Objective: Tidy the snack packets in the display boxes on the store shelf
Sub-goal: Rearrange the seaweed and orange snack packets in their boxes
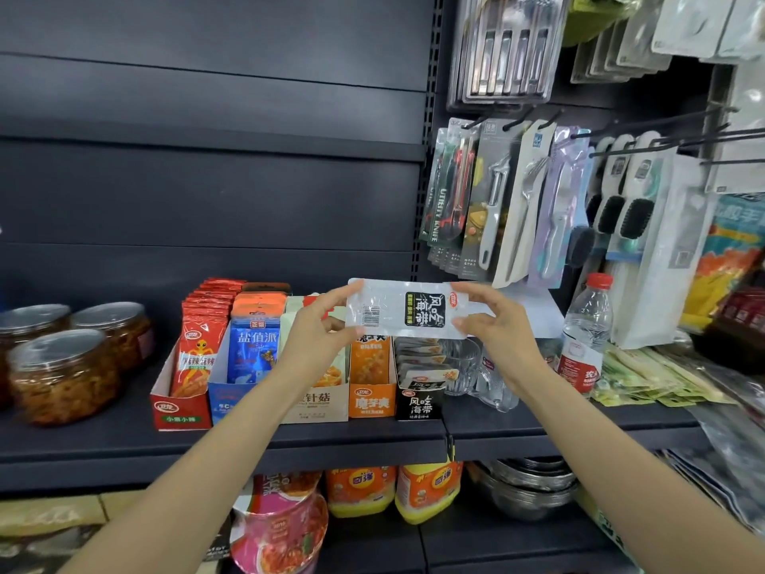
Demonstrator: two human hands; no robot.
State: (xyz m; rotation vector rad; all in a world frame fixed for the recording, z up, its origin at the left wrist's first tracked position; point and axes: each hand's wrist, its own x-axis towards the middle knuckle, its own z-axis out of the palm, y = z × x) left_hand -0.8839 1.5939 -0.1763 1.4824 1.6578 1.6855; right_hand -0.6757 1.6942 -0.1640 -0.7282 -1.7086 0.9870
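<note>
Even, bright shop light; soft blur, wide-angle bending at edges.

Premises: a retail shop, small general-goods type. Dark metal gondola shelving with a slotted upright carries stock in rows. Branded cardboard display boxes stand side by side, each filled with identical snack packets. Carded kitchen utensils and brushes hang on peg hooks. Sealed jars sit to the left. Instant noodle cups and yellow bottles fill the tier below.
</note>
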